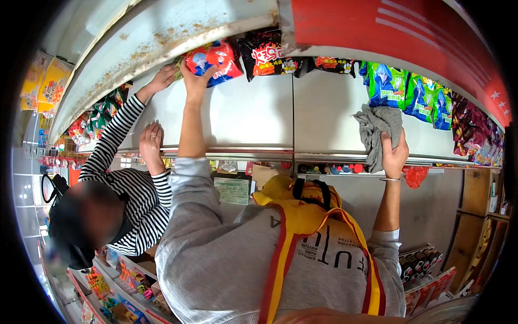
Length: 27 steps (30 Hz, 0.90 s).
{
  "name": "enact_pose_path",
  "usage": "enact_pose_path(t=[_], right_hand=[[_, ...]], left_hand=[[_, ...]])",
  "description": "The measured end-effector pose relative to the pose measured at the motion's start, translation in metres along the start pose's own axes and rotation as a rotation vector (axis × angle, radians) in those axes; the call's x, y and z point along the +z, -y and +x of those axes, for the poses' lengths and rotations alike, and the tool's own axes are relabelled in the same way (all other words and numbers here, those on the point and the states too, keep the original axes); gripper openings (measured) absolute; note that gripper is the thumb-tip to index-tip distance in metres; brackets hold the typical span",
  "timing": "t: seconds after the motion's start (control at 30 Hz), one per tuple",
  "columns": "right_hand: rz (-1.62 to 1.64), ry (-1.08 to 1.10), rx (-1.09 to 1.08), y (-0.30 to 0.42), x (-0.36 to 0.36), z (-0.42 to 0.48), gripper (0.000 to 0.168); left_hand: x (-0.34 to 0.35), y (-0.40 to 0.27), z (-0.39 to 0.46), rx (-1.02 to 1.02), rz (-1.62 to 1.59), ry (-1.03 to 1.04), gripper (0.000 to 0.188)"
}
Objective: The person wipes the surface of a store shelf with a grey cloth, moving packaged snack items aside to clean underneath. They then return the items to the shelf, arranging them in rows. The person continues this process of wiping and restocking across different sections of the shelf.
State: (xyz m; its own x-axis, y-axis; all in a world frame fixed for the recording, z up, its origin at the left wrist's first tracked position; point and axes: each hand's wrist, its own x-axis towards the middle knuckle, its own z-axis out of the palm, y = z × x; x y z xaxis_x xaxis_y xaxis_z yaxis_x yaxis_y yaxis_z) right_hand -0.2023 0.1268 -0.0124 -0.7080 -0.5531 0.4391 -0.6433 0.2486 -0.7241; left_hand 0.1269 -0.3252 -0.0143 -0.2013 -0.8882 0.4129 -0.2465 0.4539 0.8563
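My left hand [196, 81] reaches to the back of the white shelf [251, 113], thumb and fingers around a red and blue snack packet [218, 62]. A crumpled grey cloth [378, 129] is in my right hand [394, 152] at the shelf's front edge, hanging partly over it. Just behind the cloth stand green and blue packets [386, 83] with a cartoon figure. Black packets with red and white writing [269, 56] sit to the right of my left hand.
At my left, a co-worker in a striped sleeve [117, 121] has one hand [164, 77] near the red packet and the other hand [151, 139] on the shelf. Dark red packets [465, 129] fill the right end. A rusty-spotted upper panel [162, 36] overhangs the shelf.
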Motion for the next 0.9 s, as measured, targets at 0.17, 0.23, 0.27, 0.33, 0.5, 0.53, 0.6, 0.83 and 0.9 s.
enact_pose_path(t=[0.17, 0.23, 0.27, 0.33, 0.5, 0.53, 0.6, 0.83, 0.9], right_hand=[[-0.016, 0.01, 0.018, 0.006, 0.001, 0.0, 0.029], [-0.013, 0.017, 0.043, 0.008, 0.0, 0.001, 0.029], [-0.011, 0.021, 0.054, 0.008, -0.001, 0.001, 0.028], [-0.029, 0.017, 0.059, 0.005, -0.001, 0.0, 0.029], [-0.014, 0.034, 0.044, 0.005, 0.001, 0.001, 0.031], [-0.012, 0.035, 0.045, 0.005, 0.001, 0.0, 0.03], [-0.029, 0.019, 0.06, 0.003, -0.004, 0.001, 0.03], [0.015, 0.035, 0.01, 0.003, -0.001, 0.003, 0.03], [-0.022, 0.027, -0.001, 0.001, -0.002, 0.003, 0.031]], left_hand=[[-0.025, 0.012, 0.046, -0.139, -0.119, 0.353, 0.09], [-0.027, 0.002, 0.051, -0.313, -0.261, 0.55, 0.077], [-0.028, 0.005, 0.053, -0.304, -0.259, 0.554, 0.073], [-0.036, 0.011, 0.056, -0.292, -0.246, 0.554, 0.064], [-0.034, 0.026, 0.062, -0.545, -0.331, 0.472, 0.052], [-0.03, 0.023, 0.061, -0.577, -0.309, 0.464, 0.052], [0.0, 0.005, 0.06, -0.494, -0.326, 0.443, 0.067], [-0.02, 0.006, 0.021, -0.356, -0.381, 0.15, 0.074], [-0.03, 0.017, 0.013, -0.392, -0.488, 0.096, 0.064]])
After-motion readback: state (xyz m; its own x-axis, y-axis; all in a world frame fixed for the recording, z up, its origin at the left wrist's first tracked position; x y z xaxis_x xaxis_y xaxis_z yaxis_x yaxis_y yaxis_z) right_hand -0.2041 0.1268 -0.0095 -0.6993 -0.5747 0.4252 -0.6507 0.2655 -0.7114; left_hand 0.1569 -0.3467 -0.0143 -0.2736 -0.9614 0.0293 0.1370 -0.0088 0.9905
